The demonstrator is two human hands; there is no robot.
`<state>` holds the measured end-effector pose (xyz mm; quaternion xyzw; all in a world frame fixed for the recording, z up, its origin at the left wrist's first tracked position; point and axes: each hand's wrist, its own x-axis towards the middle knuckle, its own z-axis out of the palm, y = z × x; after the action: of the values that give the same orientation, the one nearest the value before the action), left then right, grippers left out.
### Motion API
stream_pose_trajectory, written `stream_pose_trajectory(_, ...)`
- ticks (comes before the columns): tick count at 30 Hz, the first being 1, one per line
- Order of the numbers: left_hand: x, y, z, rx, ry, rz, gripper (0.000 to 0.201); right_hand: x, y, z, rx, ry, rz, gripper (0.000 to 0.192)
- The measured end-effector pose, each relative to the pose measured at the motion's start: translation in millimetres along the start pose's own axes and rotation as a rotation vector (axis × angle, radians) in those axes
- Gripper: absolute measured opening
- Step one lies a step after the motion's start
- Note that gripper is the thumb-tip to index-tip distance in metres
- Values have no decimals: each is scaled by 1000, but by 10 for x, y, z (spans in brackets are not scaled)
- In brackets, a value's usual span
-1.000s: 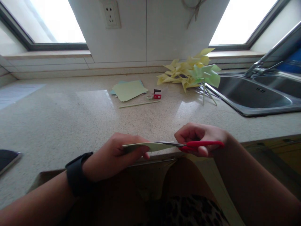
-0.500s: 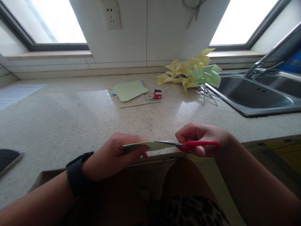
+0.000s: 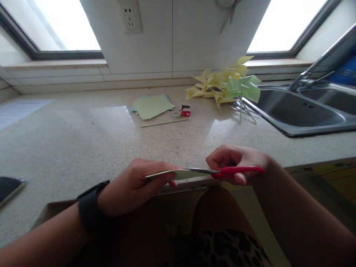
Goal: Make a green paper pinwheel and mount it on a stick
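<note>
Pinching a pale green paper sheet point(image 3: 180, 173) edge-on in our left hand point(image 3: 133, 185) just off the speckled stone worktop point(image 3: 83, 141) edge, we judge ourselves mid-cut, our right hand point(image 3: 236, 163) clasping red-handled scissors point(image 3: 236, 170), blades needing advancing along the sheet.

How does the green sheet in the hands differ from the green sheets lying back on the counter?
The held sheet is a single piece, seen edge-on and level above the counter's front edge; the stack of sheets lies flat on the counter, several fanned together. The held sheet is pinched by the left hand with scissors in the right hand meeting it; the stack is untouched. Both are pale green paper.
</note>
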<state>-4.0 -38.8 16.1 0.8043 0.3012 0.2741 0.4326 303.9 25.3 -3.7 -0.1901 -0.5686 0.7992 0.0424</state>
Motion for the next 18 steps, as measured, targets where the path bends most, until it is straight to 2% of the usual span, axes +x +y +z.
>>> stream_pose_trajectory(9, 32, 48, 71, 35, -19, 37, 23, 1, 11, -38, -12, -20, 32, 55)
stream_pose_trajectory(18, 11, 21, 12, 7, -77, 82, 30, -3, 12, -28, -35, -12, 12, 50)
